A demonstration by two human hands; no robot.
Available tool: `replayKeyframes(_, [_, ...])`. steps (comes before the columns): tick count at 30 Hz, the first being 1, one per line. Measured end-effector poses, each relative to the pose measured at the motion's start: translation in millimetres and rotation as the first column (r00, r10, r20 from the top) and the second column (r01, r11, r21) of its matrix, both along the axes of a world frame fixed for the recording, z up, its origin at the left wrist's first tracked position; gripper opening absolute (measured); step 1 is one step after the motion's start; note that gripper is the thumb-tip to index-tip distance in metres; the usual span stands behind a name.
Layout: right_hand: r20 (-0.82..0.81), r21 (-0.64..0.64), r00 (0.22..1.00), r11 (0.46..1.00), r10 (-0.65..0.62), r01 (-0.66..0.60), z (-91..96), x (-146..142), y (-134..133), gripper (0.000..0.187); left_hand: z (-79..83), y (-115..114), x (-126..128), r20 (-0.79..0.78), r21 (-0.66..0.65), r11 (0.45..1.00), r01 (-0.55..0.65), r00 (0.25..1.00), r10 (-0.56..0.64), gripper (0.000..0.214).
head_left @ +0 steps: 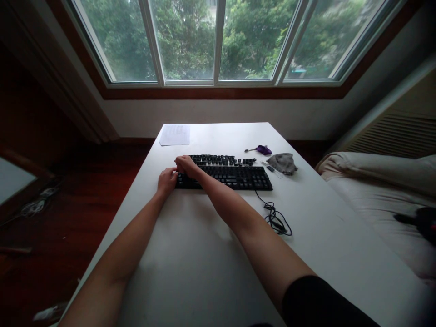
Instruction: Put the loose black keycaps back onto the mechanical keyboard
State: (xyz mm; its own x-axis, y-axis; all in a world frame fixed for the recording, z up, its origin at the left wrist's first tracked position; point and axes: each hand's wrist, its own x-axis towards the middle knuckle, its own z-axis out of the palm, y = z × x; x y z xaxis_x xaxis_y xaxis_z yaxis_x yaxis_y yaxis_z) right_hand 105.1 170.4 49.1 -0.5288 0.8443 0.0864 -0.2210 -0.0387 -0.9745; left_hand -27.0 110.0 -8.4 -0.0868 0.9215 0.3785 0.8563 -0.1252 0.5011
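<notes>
A black keyboard [235, 178] lies on the white table, turned crosswise in front of me. My left hand [167, 180] is closed at its left edge, thumb toward the keys. Reaching across, my right hand [186, 166] is closed over the upper left corner, fingers bent down close to the left fingertips. Whatever the right fingers pinch is too small and hidden to make out. Behind the keyboard, loose black keycaps [218, 159] lie in rows, partly covered by the right hand. The keyboard's black cable [274, 218] lies loosely coiled at the right front.
A grey cloth [283, 163] lies right of the keyboard, beside a small dark piece [270, 168]. Farther back are a brush [251, 150] and a purple item [264, 150]. Printed paper [175, 135] lies at the table's far left corner. A sofa [381, 200] stands at the right.
</notes>
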Motion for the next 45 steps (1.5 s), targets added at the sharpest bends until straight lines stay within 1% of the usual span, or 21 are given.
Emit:
replayKeyframes(3, [0.024,0.03,0.999,0.999,0.021,-0.022,-5.4,0.3,-0.2,0.031,-1.8,-0.1,-0.7,-0.009,-0.002,1.0,-0.012,1.0,0.012,0.03])
replayKeyframes(5, [0.006,0.051,1.0,0.998,0.03,-0.03,-9.3,0.9,-0.8,0.031,-2.3,-0.6,-0.7,-0.013,-0.002,1.0,-0.017,1.0,0.017,0.031])
replayKeyframes(8, [0.004,0.097,1.0,0.995,-0.018,0.018,-15.0,0.1,-1.9,0.03,-1.5,-1.6,-0.4,-0.015,-0.005,1.0,-0.021,1.0,0.021,0.031])
replayKeyframes(10, [0.064,0.175,0.996,0.984,-0.056,0.044,-17.6,-1.9,-3.4,0.028,0.1,-2.5,-0.3,-0.019,-0.012,1.0,-0.028,0.999,0.028,0.03])
replayKeyframes(14, [0.202,0.364,0.974,0.931,-0.101,0.021,-15.5,-4.9,-6.5,0.027,4.8,-5.3,-0.5,-0.017,-0.027,0.999,-0.027,1.0,0.027,0.03])
replayKeyframes(16, [0.262,0.437,0.945,0.897,-0.196,0.065,-10.3,-1.1,-5.3,0.029,6.3,-6.6,-0.8,-0.003,-0.019,1.0,-0.015,1.0,0.015,0.031])
replayKeyframes(18, [0.34,0.533,0.878,0.838,-0.337,0.116,-3.3,7.6,-0.4,0.031,6.7,-7.5,-1.0,0.009,-0.012,1.0,-0.01,1.0,0.011,0.032])
replayKeyframes(20, [0.422,0.63,0.771,0.766,-0.476,0.128,4.0,19.7,7.8,0.03,6.3,-7.7,-1.1,0.018,-0.009,1.0,-0.01,1.0,0.01,0.031])
replayKeyframes(22, [0.504,0.688,0.648,0.719,-0.571,0.099,9.7,31.6,17.2,0.025,5.6,-7.5,-1.2,0.025,-0.007,1.0,-0.004,1.0,0.004,0.029])
replayKeyframes(24, [0.592,0.719,0.547,0.695,-0.592,-0.025,12.6,40.1,25.2,0.018,5.2,-7.1,-1.0,0.031,-0.003,1.0,0.006,1.0,-0.006,0.028])
replayKeyframes(26, [0.656,0.727,0.47,0.662,-0.59,-0.184,13.2,43.5,30.5,0.016,5.5,-6.9,-0.7,0.028,-0.001,1.0,0.012,1.0,-0.012,0.027])
replayKeyframes(28, [0.69,0.721,0.41,0.619,-0.596,-0.312,12.7,42.2,33.3,0.019,6.3,-6.6,-0.5,0.011,-0.003,1.0,-0.005,1.0,0.005,0.027])
replayKeyframes(31, [0.715,0.696,0.331,0.584,-0.616,-0.416,12.0,36.2,36.3,0.024,7.7,-5.8,-1.0,-0.013,-0.005,0.998,-0.055,0.998,0.055,0.027])
replayKeyframes(33, [0.727,0.678,0.293,0.582,-0.621,-0.449,12.0,32.9,38.9,0.026,8.3,-5.2,-2.1,-0.007,-0.01,0.998,-0.067,0.998,0.067,0.027])
replayKeyframes(35, [0.737,0.663,0.274,0.582,-0.618,-0.47,12.0,31.4,42.0,0.028,9.0,-4.7,-3.6,0.012,-0.02,0.998,-0.059,0.998,0.059,0.027])
replayKeyframes(41, [0.761,0.636,0.293,0.575,-0.579,-0.514,10.2,32.8,53.3,0.024,10.9,-4.5,-7.0,0.069,-0.04,0.998,-0.047,0.996,0.049,0.028])
replayKeyframes(43, [0.773,0.622,0.291,0.585,-0.563,-0.52,8.8,32.3,56.5,0.024,10.9,-4.5,-8.0,0.091,-0.038,0.999,-0.028,0.995,0.031,0.028])
replayKeyframes(45, [0.786,0.609,0.281,0.608,-0.551,-0.51,7.9,31.0,58.4,0.024,10.5,-4.6,-9.0,0.11,-0.037,0.999,-0.01,0.994,0.014,0.027])
